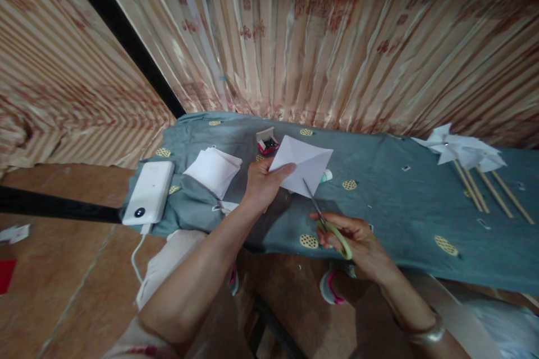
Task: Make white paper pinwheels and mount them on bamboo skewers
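My left hand [263,184] pinches a creased white paper square [304,162] by its left corner and holds it up over the table. My right hand [351,238] grips green-handled scissors [326,223]. The blades point up at the paper's lower edge and seem to touch it. Both hands hover above the front edge of a table covered in blue-grey cloth [379,179].
A stack of white paper squares [214,170] and a white power bank [150,192] with a cable lie at the left. A small red and white box [266,143] sits behind the paper. Several paper pinwheels on wooden sticks [467,157] lie at the right. Striped curtains hang behind.
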